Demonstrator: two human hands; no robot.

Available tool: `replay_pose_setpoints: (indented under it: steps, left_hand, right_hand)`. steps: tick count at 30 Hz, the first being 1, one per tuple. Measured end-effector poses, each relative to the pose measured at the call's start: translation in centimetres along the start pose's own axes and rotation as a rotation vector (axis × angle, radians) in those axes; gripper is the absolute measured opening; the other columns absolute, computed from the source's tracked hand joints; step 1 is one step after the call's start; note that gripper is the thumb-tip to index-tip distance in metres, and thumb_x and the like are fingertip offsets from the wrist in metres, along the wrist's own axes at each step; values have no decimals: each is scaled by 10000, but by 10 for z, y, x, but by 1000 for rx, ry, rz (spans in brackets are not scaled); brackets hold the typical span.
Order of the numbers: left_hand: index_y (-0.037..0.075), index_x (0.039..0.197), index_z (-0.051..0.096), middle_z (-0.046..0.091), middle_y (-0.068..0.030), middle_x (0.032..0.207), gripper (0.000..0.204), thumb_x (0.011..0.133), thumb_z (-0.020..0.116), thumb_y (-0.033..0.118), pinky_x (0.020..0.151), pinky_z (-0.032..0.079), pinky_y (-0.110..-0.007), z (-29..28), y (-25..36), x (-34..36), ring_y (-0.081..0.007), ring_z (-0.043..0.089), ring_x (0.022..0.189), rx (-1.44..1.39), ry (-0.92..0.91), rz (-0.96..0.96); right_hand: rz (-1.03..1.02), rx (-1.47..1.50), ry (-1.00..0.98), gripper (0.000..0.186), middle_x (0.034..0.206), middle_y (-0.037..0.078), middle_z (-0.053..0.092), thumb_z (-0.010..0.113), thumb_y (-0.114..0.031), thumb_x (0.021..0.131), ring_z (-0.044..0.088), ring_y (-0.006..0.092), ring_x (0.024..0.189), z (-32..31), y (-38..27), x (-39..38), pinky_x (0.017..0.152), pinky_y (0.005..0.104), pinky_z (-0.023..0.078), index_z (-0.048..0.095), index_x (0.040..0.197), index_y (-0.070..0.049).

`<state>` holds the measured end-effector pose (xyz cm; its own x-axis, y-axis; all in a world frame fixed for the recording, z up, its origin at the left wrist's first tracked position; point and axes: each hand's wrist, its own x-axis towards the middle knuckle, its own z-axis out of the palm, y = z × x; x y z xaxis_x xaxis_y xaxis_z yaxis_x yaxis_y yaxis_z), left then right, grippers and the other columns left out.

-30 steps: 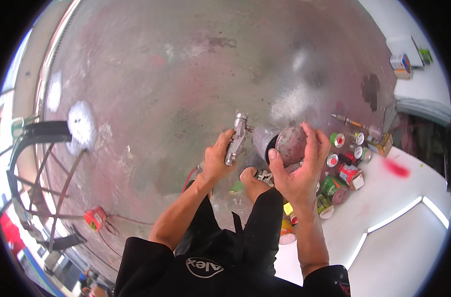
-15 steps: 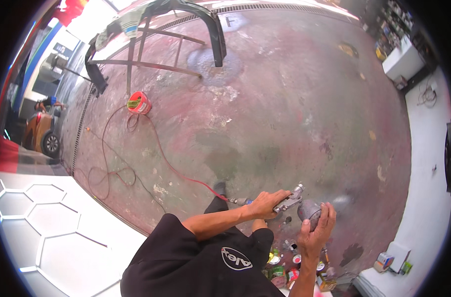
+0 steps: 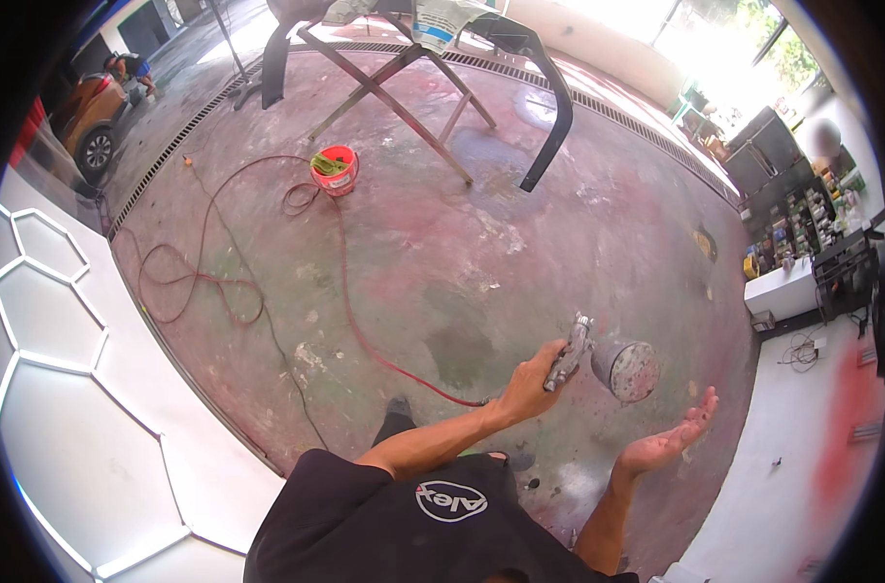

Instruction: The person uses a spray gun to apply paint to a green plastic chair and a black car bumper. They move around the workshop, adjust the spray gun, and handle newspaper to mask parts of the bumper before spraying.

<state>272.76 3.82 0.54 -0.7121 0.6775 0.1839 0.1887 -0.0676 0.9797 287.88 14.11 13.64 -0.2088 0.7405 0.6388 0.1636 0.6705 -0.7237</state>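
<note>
My left hand point(image 3: 535, 385) is wrapped round the handle of a metal spray gun point(image 3: 572, 352). The gun's round, paint-spattered cup point(image 3: 633, 372) sticks out to the right, its flat end toward me. A red air hose point(image 3: 404, 370) runs over the floor to the gun's grip, and its fitting is partly hidden behind my left wrist. Just below and right of the cup, my right hand point(image 3: 668, 443) is apart from it, palm turned up and fingers stretched out, with nothing in it.
A red bucket point(image 3: 337, 185) with a yellow-green thing inside stands beyond the looped hose. Farther off, a metal stand point(image 3: 379, 85) carries a dark bumper point(image 3: 549, 107). Shelves of cans point(image 3: 797, 228) line the right. Back left, a person point(image 3: 132, 70) bends by an orange car point(image 3: 93, 121).
My right hand has let go of the cup and opened, moving to the right. The gun has risen and its cup has turned end-on. My view has shifted toward the far right.
</note>
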Motion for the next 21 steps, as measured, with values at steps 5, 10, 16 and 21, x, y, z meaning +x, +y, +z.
replay_pose_setpoints:
  steps: [5, 10, 16, 21]
  left_hand:
    - [72, 1382, 516, 583, -184, 1297, 479, 991, 706, 272, 895, 466, -515, -90, 56, 50, -415, 614, 1089, 140, 128, 102]
    - [60, 1372, 526, 565, -157, 1352, 548, 988, 680, 420, 1029, 357, -525, -135, 70, 76, -384, 504, 1296, 395, 275, 153]
    - [36, 1573, 381, 483, -193, 1535, 780, 986, 695, 443, 1169, 334, -539, -218, 68, 107, -371, 464, 1395, 460, 83, 115]
    - [7, 1620, 332, 488, -166, 1563, 709, 1054, 649, 294, 1131, 437, -416, -292, 1, 123, -258, 552, 1336, -231, 53, -218]
  right_hand:
    - [78, -291, -927, 672, 1596, 260, 414, 648, -118, 988, 375, 402, 1501, 104, -26, -54, 1215, 480, 322, 352, 1564, 62]
    - [213, 139, -718, 648, 1429, 191, 532, 694, -225, 998, 526, 311, 1269, 230, -49, -66, 1065, 446, 421, 414, 1524, 31]
    - [573, 438, -466, 559, 1260, 106, 619, 710, -307, 1019, 597, 205, 1017, 325, -77, -51, 901, 352, 487, 516, 1433, 14]
    - [536, 601, -635, 496, 1066, 14, 676, 709, -385, 1036, 616, 98, 835, 396, -86, -35, 756, 254, 505, 610, 1341, -7]
